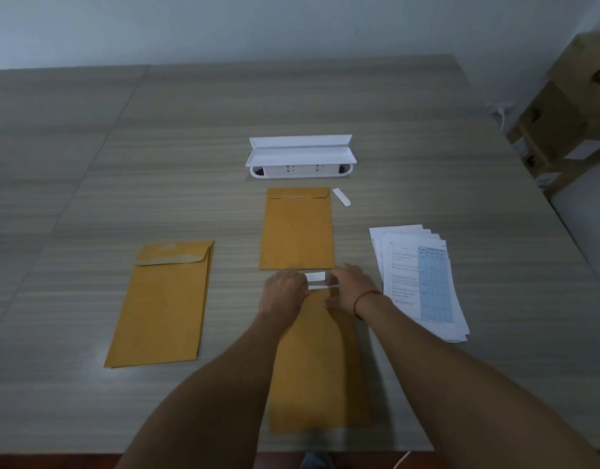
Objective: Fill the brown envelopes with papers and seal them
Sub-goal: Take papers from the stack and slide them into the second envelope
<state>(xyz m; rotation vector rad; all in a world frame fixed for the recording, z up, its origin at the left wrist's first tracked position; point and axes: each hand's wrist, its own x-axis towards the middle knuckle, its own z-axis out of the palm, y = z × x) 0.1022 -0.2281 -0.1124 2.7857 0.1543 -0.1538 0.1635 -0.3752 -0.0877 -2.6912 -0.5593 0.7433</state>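
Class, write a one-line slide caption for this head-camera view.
Left hand and right hand hold a white strip at the top of the nearest brown envelope; printed papers lie alongside.

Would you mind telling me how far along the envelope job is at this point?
Done, apparently: the far envelope lies with its flap folded down, a peeled strip beside it. In hand: the left hand and right hand hold a white strip at the top of the near envelope. Left to do: the left envelope and the paper stack.
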